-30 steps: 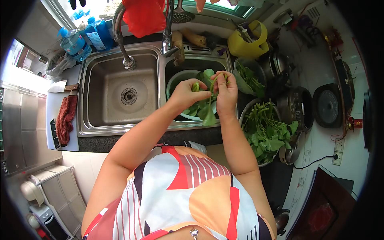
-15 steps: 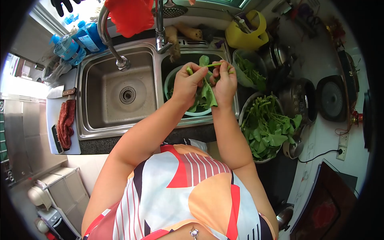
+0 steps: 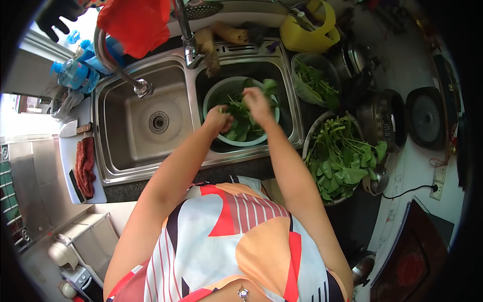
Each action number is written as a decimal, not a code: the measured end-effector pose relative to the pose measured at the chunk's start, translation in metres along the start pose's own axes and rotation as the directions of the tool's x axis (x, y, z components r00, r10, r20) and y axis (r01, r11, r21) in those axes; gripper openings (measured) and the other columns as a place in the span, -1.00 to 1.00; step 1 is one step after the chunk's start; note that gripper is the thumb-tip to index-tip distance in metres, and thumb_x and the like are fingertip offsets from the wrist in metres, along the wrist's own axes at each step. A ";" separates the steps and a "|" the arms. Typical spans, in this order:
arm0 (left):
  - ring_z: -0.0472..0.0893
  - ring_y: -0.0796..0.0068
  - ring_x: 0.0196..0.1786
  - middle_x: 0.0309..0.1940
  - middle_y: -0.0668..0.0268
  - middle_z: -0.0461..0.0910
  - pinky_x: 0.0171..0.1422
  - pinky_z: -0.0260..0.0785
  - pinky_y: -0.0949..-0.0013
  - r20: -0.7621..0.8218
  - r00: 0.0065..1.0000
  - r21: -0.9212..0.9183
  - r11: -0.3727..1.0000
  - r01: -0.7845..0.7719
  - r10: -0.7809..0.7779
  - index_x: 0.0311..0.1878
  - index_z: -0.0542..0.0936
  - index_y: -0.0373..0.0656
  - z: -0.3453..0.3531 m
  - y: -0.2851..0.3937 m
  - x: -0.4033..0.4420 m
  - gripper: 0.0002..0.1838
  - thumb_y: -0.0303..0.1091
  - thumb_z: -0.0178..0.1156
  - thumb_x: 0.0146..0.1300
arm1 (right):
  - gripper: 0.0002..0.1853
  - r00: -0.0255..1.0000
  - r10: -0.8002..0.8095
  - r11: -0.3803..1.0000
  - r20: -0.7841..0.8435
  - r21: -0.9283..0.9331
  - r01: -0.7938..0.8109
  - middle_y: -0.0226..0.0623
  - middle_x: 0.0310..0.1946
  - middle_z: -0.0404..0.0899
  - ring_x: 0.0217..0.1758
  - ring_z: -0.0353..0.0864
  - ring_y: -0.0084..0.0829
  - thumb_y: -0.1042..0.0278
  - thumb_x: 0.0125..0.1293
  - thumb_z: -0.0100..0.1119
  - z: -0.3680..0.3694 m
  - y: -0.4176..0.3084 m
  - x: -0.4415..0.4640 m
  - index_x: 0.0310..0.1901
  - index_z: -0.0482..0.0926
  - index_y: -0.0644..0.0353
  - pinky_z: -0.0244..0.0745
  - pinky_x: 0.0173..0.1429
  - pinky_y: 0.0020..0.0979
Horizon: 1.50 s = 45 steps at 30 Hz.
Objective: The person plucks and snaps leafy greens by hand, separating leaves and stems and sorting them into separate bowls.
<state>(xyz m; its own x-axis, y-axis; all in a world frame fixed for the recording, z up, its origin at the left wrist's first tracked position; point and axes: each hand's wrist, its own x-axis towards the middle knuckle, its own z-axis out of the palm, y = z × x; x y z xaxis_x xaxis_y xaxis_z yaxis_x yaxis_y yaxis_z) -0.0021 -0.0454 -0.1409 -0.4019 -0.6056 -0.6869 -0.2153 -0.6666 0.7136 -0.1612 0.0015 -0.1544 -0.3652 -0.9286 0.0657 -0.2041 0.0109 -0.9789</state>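
Over the right basin, my left hand [image 3: 218,121] is closed, and a short bit of green stem [image 3: 223,109] pokes out at its thumb. My right hand [image 3: 257,105] is smeared by motion above the same bowl, close to a leaf [image 3: 270,86] at its far rim. Whether its fingers grip anything does not show. Beneath both hands, a pale round bowl [image 3: 209,98] in the basin holds leafy greens [image 3: 241,126].
To the left lies the steel basin [image 3: 136,126] with its drain. A large bowl of leafy stems [image 3: 342,161] and a clear container of greens [image 3: 314,80] stand to the right. A knife [image 3: 75,129] and brown cloth [image 3: 84,166] rest on the white board [image 3: 70,156]. The faucet [image 3: 143,88] overhangs.
My hands have moved apart and lower into the bowl. The left went left and down; the right went left and slightly down. The stem stretched between them is no longer seen there.
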 end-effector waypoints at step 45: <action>0.42 0.63 -0.51 -0.58 0.41 0.44 -0.41 0.24 0.53 0.488 0.844 0.022 0.963 -0.267 0.223 -0.36 0.45 -0.15 0.039 0.050 -0.130 -0.86 -0.37 0.22 0.13 | -0.70 0.728 0.153 0.557 -0.668 -0.550 -0.622 -0.11 -0.38 0.58 -0.29 0.54 -0.13 0.21 0.22 0.09 -0.265 -0.181 -0.188 -0.12 0.50 0.23 0.37 -0.19 -0.28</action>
<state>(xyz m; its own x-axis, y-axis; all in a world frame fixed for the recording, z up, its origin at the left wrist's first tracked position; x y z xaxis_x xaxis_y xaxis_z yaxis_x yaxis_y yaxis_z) 0.0048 0.0167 -0.0110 -0.8213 -0.4476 -0.3537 -0.1197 -0.4711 0.8739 -0.2962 0.2722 0.0620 -0.9039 -0.4269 0.0272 -0.3865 0.7878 -0.4796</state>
